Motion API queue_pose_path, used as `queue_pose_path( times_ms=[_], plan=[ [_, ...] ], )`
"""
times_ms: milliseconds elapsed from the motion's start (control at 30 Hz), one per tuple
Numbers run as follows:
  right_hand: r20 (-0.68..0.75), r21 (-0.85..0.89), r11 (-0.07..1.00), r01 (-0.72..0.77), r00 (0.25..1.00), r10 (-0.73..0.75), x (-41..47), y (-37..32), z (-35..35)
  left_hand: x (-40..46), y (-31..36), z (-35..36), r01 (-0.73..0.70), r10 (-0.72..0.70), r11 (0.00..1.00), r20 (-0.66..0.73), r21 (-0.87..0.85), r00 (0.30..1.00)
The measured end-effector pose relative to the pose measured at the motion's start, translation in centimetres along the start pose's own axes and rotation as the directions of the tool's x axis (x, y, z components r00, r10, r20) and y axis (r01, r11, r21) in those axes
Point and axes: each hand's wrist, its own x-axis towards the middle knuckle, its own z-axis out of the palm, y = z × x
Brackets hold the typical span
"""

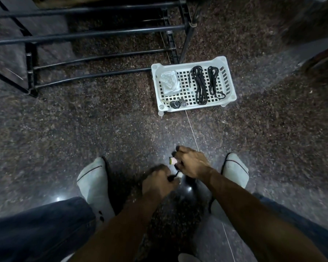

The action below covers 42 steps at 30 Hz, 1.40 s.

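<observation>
While both hands work close together low at 6 o'clock, the left hand (157,181) curls round a thin black cord (175,174) and the right hand (192,163) pinches a small pale roll (172,161) above the floor (121,133). White shoes (93,182) flank them. Farther off at 12 o'clock, a white plastic basket (194,110) holds coiled black cords (199,86) and a white cloth (169,82). A black metal rack (102,34) stands at 10 o'clock.

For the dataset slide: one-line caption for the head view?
Over a speckled floor, left hand pinches a black cord, right hand holds a small pale roll; white basket of coiled cords ahead.
</observation>
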Motion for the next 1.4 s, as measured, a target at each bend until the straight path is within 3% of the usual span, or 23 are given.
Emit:
queue_pose_path(
  times_ms=[133, 267, 533, 600, 667, 767, 967, 1100, 1267, 1400],
  plan=[
    [-0.048, 0.152, 0.982, -0.116, 0.991, 0.125, 0.5, 0.7, -0.5, 0.0, 1.3, 1.2, -0.102, 0.117, 0.976, -0.067, 0.193, 0.991],
    [-0.064, 0.281, 0.936, -0.212, 0.969, 0.239, 0.7, 1.5, -1.3, 0.9, 2.0, 1.4, -0.139, 0.150, 0.962, -0.029, 0.236, 0.988],
    [-0.114, 0.565, 0.775, -0.285, 0.902, 0.415, 2.8, 4.2, -7.0, 4.3, 3.1, -4.9, -0.186, 0.162, 0.977, -0.204, -0.103, 0.965],
    [-0.184, 0.640, 0.733, -0.229, 0.881, 0.436, 3.7, 5.3, -9.4, 5.4, 4.5, -7.5, -0.244, 0.201, 0.963, -0.298, -0.117, 0.933],
    [-0.279, 0.682, 0.714, -0.155, 0.848, 0.451, 4.7, 6.0, -11.9, 6.6, 6.0, -10.0, -0.366, 0.293, 0.926, -0.433, -0.095, 0.853],
    [-0.417, 0.642, 0.759, -0.114, 0.778, 0.470, 6.7, 6.8, -15.2, 8.7, 8.2, -13.4, -0.536, 0.441, 0.844, -0.581, 0.011, 0.684],
    [-0.405, 0.373, 0.891, -0.260, 0.818, 0.408, 11.2, 7.9, -17.4, 13.8, 12.3, -18.2, -0.538, 0.513, 0.829, -0.594, 0.155, 0.620],
    [-0.389, 0.204, 0.937, -0.284, 0.855, 0.344, 13.0, 8.5, -16.8, 16.7, 14.0, -19.2, -0.489, 0.546, 0.832, -0.543, 0.262, 0.638],
    [-0.377, 0.187, 0.951, -0.245, 0.876, 0.300, 14.1, 8.9, -15.8, 19.0, 15.2, -19.1, -0.449, 0.606, 0.791, -0.433, 0.415, 0.667],
    [-0.375, 0.253, 0.935, -0.249, 0.866, 0.332, 14.1, 9.4, -15.9, 19.8, 16.0, -19.1, -0.348, 0.552, 0.811, -0.418, 0.470, 0.722]
  ],
)
